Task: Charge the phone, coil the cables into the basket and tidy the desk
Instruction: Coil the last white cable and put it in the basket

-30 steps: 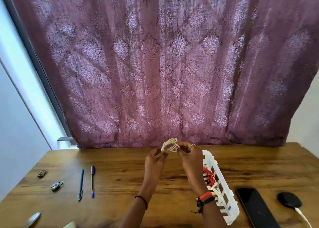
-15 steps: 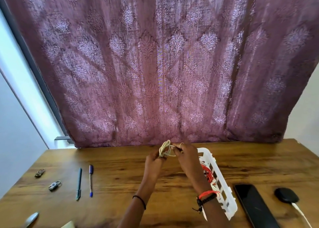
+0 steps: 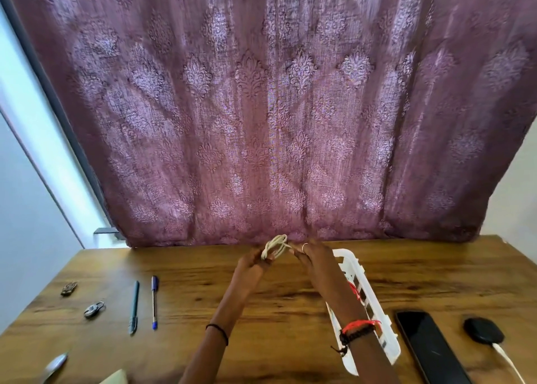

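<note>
Cream cable [image 3: 274, 248]: wound in small loops and held above the surface [image 3: 203, 296]; left hand [image 3: 252, 264] grips the bundle, right hand [image 3: 315, 260] pinches its loose end. Not yet in the basket [image 3: 356, 263]. Basket: just right of the hands, red cable [image 3: 355, 289] already inside. Phone [image 3: 427, 346]: flat beside the round charger [image 3: 482, 330], apart from it; charging looks undone. Dark pen [image 3: 134, 302], blue pen [image 3: 154, 302], padlock [image 3: 94, 309]: lying at left, apparently awaiting tidying.

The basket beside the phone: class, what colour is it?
The basket is white; the head view, the only one, shows it best.
</note>
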A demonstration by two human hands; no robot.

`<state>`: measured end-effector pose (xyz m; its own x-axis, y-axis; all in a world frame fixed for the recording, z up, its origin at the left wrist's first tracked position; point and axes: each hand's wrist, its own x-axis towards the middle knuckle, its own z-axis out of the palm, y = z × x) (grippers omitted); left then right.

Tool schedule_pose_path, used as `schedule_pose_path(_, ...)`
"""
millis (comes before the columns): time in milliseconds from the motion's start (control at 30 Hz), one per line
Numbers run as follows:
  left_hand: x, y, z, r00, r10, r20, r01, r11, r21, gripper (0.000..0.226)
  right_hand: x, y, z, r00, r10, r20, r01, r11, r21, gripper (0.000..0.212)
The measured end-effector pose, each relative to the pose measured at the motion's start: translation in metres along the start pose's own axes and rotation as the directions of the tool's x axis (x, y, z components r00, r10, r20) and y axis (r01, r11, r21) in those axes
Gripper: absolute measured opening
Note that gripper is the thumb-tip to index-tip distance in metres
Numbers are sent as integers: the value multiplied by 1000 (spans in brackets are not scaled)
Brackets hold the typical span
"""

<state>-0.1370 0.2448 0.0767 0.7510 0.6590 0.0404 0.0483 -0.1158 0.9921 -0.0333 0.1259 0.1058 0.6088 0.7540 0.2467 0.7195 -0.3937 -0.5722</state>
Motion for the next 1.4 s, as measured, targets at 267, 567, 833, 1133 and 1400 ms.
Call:
schedule_pose_path(267, -20, 24, 2, 900, -272, 340, 312, 947, -69, 27, -7, -10, 7, 990, -140, 34, 143, 979, -145, 21)
schedule_pose_path(567, -12, 30, -23, 880, -319, 353, 379, 918, -117, 20, -5, -7, 1, 967, -254, 29, 254, 942, -220, 32)
schedule_pose_path(833, -7, 26, -26, 981, -136, 140, 159, 972, -171, 20, 0, -5, 0, 972, -215, -95, 213, 976, -34, 21)
schedule_pose_path(1133, -12, 21, -8, 993, -70, 93, 99, 930, -354, 19, -7, -11, 19, 918, -37, -395, 52, 998, 27, 21)
schedule_pose_path(1400, -7, 15, -12, 992, -58, 114, 98, 920, -381, 24, -8, -26, 34, 962, 175, -210, -167, 984, 58, 37)
